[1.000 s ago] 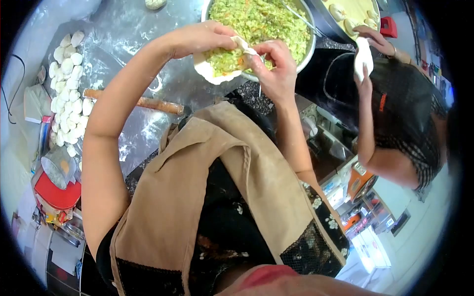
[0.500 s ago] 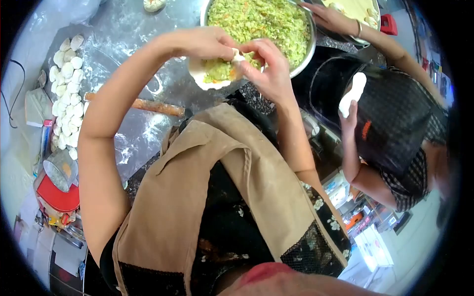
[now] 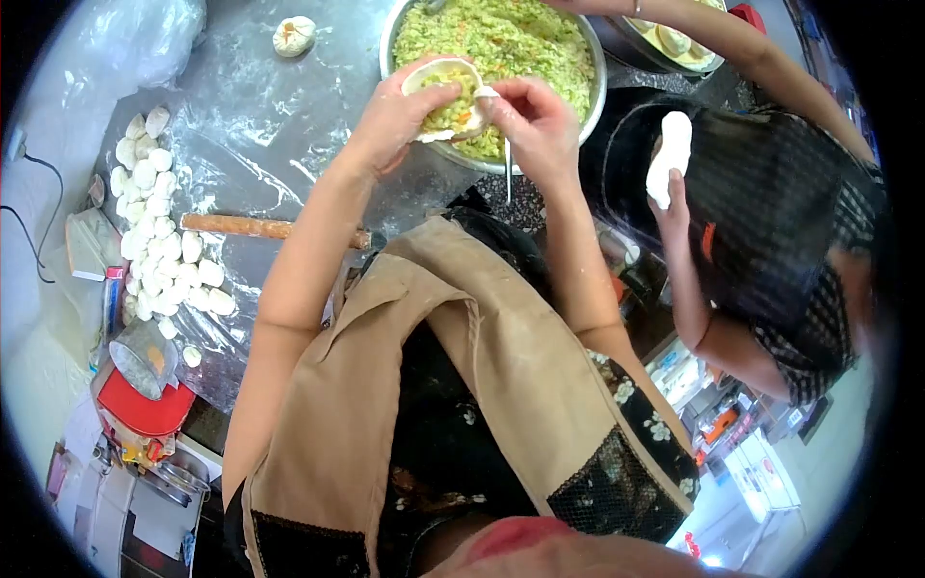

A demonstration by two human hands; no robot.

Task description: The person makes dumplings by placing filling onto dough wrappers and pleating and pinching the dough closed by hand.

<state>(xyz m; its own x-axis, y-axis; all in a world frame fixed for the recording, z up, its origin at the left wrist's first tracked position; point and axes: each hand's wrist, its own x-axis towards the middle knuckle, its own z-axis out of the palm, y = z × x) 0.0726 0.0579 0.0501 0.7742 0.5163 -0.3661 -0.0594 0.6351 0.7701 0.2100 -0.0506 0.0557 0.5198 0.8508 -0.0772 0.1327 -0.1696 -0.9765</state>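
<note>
My left hand (image 3: 393, 118) cups a round dough wrapper (image 3: 445, 69) holding green and orange chopped filling (image 3: 443, 118), its thumb resting over the filling. On the wrapper's right edge, my right hand (image 3: 541, 125) pinches the dough between thumb and fingers. Both hands are over the near rim of a large metal bowl (image 3: 599, 91) full of chopped vegetable filling (image 3: 501, 37). A spoon or utensil handle (image 3: 508, 173) sticks out below the bowl's rim. One pleated bun (image 3: 294, 37) sits on the floured metal table (image 3: 260, 116).
Many dough pieces (image 3: 154, 231) lie at the left, beside a rolling pin (image 3: 279, 228). A metal cup (image 3: 145, 356) and red item (image 3: 149, 405) are lower left. At the right, a co-worker's hand (image 3: 674, 207) holds white dough (image 3: 670, 154); their other arm reaches toward a pan (image 3: 713, 60).
My left hand has turned from gripping the wrapper's top edge to cupping it from the left. The wrapper is raised and more upright. The co-worker's other arm has moved up and left.
</note>
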